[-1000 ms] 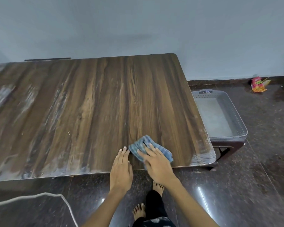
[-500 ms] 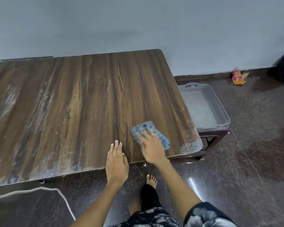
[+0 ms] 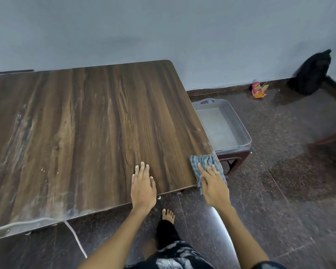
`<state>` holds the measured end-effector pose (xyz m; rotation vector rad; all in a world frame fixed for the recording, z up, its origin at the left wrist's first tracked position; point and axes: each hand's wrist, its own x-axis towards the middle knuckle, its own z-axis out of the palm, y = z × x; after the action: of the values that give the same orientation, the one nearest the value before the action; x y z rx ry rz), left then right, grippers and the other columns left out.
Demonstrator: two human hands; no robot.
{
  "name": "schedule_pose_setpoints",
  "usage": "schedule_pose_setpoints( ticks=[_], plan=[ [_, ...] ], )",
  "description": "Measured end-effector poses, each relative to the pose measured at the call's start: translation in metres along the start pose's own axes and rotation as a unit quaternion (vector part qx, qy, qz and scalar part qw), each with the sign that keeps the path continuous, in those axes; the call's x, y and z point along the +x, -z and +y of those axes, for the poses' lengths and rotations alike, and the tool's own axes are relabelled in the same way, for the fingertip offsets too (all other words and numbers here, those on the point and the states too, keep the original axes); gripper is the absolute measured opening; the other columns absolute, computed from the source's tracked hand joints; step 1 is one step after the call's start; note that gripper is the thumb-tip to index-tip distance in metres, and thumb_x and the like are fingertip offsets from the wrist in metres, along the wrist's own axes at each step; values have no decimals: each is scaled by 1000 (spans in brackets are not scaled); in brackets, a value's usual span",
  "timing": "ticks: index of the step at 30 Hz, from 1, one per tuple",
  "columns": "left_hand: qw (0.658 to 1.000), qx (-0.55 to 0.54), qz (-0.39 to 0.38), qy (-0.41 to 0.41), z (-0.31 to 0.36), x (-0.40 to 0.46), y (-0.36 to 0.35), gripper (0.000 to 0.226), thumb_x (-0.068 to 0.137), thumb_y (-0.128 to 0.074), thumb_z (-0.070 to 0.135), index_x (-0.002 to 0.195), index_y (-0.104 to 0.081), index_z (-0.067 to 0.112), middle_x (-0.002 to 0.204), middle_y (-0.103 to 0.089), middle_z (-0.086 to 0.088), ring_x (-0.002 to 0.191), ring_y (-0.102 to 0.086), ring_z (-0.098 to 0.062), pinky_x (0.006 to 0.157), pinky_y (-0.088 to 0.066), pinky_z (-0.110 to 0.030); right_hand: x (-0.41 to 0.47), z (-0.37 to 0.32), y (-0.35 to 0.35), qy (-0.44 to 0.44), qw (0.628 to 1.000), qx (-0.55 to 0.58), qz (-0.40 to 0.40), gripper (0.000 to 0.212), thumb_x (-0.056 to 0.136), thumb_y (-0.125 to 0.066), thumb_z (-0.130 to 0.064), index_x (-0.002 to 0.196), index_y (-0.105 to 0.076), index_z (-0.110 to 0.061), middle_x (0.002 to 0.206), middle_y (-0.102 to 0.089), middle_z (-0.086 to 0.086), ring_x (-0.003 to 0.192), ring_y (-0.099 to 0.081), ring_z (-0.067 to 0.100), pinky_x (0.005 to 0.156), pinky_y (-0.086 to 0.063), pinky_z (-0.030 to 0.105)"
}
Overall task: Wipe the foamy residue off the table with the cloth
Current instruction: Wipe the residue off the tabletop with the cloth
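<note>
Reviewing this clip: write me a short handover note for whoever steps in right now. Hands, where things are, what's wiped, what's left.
Hands: right hand lies flat, fingers straight, pressing the cloth at the table's near right corner; part of the cloth hangs over the edge. Left hand rests flat on the near edge and holds nothing.
Done: the right part of the top, around both hands, looks free of foam.
Left: the foamy residue streaks the left part, and more lies along the near left edge. Work leftward from here.
Nearby: a grey tray on a low stool beside the table.
</note>
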<state>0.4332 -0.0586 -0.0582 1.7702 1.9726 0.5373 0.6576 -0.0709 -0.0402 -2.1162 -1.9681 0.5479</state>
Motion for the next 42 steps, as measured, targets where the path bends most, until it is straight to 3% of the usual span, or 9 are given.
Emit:
schedule_pose_setpoints(
  ticks=[2,5,21,31,34,36,39,42],
  plan=[
    [1000,3,-16,-14,7,8,-2,46,100,-29,20,145,-25,11,155,-14,-1,144,-3,-15,117,-5,-30,11,1,1,-22,1000,-1,7,48,100,-18,-32,146,-28,-23,153,-25,8,144,-12,24,117,-13,34],
    [999,12,-29,-24,13,21,-4,46,101,-29,21,145,-24,12,155,-13,-1,144,-4,-15,117,-5,-30,30,4,5,-35,999,-2,5,46,102,-25,-22,147,-24,-22,155,-20,8,145,-9,25,117,-9,34],
    [998,37,-28,-35,40,104,-14,49,101,-29,28,146,-20,14,156,-12,0,144,-3,-14,116,-5,-29,148,3,16,4,998,-61,5,49,102,-24,-24,150,-15,-22,156,-16,9,144,-7,31,116,-12,40],
    [996,78,-23,-32,18,149,1,55,98,-27,43,147,-17,20,156,-9,5,143,0,-10,117,-5,-29,247,-54,8,53,992,-117,1,53,100,-27,-29,150,-10,-22,157,-9,10,145,-1,32,117,-2,44],
    [997,82,3,-15,1,151,8,63,93,-15,52,146,-22,19,155,-13,4,143,-6,-12,115,-8,-29,258,-88,-5,108,987,-114,-21,57,99,-31,-29,150,-8,-21,158,-5,9,145,1,31,117,-1,45],
    [997,73,36,0,-12,149,13,64,91,-12,48,144,-29,16,153,-21,1,142,-14,-14,114,-13,-30,258,-114,-14,153,981,-111,-37,60,97,-35,-29,150,-7,-21,158,-4,7,145,2,30,117,0,44],
    [994,38,96,35,-32,144,19,45,98,-34,23,140,-38,7,148,-33,-7,139,-25,-20,112,-20,-34,243,-150,-31,217,969,-103,-59,63,96,-40,-27,150,-9,-21,158,-3,7,145,2,29,117,1,42],
    [981,-62,165,77,-39,137,27,38,97,-37,9,133,-44,-2,140,-44,-17,133,-36,-27,110,-25,-33,211,-177,-52,289,950,-80,-93,56,95,-35,-27,149,-18,-20,157,-10,9,145,-2,30,116,0,41]
  ],
)
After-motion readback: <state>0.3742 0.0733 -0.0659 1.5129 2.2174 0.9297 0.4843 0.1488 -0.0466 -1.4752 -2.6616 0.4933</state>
